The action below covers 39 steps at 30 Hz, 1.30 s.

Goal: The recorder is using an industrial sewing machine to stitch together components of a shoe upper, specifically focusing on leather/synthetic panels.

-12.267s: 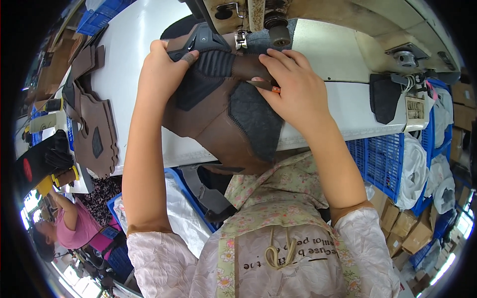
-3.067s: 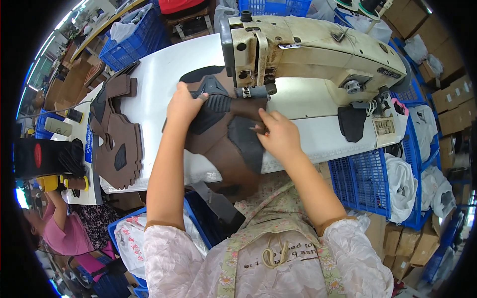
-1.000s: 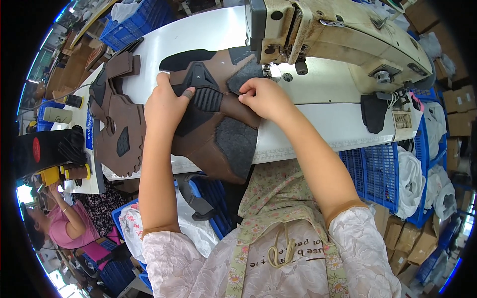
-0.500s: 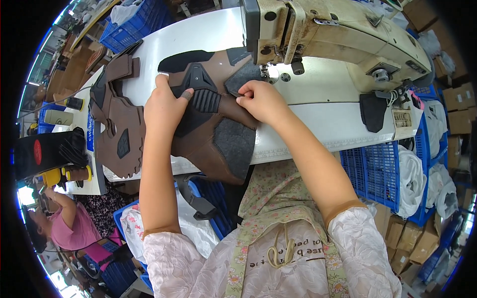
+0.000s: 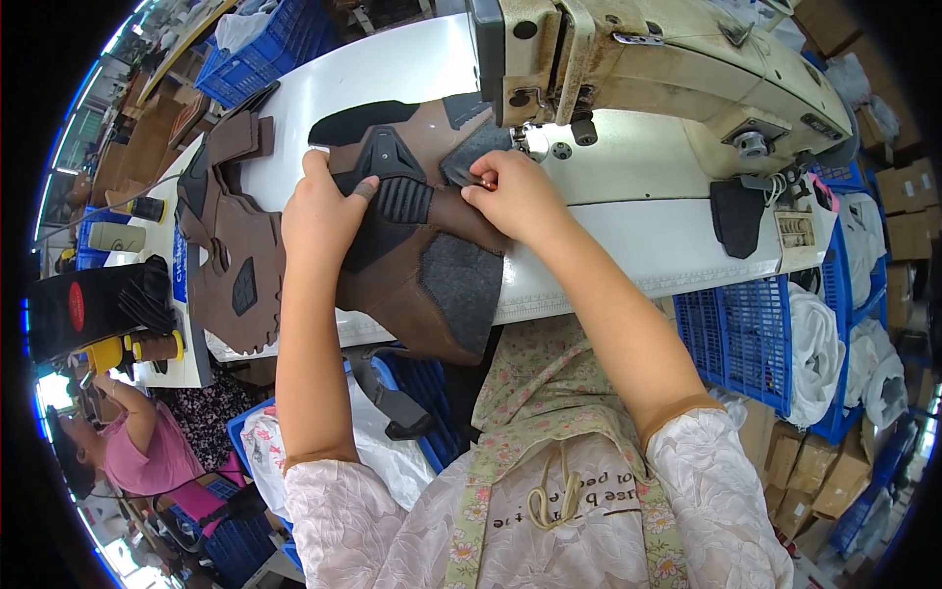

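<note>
You're pressing your flat left hand (image 5: 319, 211) and pinching right hand (image 5: 515, 196) on the brown shoe upper (image 5: 417, 265) beside the sewing machine (image 5: 648, 79); hold it taut.

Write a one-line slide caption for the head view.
Both hands, left hand and right hand, press a brown shoe upper flat beside the sewing machine on a white table.

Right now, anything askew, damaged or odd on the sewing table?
Nothing looks damaged. The brown shoe upper lies flat under both hands, left hand and right hand, though its lower part hangs over the table's front edge. A stack of cut brown pieces sits loosely fanned at the left.
</note>
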### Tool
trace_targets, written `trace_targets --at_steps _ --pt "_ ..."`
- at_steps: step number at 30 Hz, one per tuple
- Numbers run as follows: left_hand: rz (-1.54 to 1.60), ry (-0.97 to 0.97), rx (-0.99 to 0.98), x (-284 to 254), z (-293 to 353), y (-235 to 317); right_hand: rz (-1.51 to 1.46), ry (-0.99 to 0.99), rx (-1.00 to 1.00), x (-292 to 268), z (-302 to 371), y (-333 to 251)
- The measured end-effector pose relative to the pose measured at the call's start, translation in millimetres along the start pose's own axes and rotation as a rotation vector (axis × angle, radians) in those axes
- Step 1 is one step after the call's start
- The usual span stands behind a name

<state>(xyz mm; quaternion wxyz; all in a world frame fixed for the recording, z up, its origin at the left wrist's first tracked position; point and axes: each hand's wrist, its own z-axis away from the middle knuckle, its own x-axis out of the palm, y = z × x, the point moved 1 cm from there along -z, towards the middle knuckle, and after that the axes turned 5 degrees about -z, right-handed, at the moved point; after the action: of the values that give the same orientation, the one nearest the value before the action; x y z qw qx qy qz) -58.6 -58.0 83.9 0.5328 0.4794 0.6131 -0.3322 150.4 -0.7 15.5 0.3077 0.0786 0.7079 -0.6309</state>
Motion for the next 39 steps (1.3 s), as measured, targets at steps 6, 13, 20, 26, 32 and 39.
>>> trace_targets --at_steps 6,13,20,26,32,39 --pt "0.037 -0.033 -0.047 -1 0 2 0.126 0.053 0.012 10 -10 -1" --pt "0.030 -0.054 -0.060 -3 0 2 0.094 0.026 0.023 11 -18 -5" --pt "0.044 -0.040 -0.044 0 -2 3 0.008 0.092 0.008 10 -16 3" --pt "0.251 -0.003 -0.024 27 -7 -46 -0.171 0.249 -0.109 -11 19 2" --pt "0.578 -0.255 -0.224 27 -7 -78 -0.710 -0.011 0.184 -15 41 3" --pt "0.709 -0.216 -0.306 56 -15 -103 -1.151 -0.068 -0.020 -2 38 -21"
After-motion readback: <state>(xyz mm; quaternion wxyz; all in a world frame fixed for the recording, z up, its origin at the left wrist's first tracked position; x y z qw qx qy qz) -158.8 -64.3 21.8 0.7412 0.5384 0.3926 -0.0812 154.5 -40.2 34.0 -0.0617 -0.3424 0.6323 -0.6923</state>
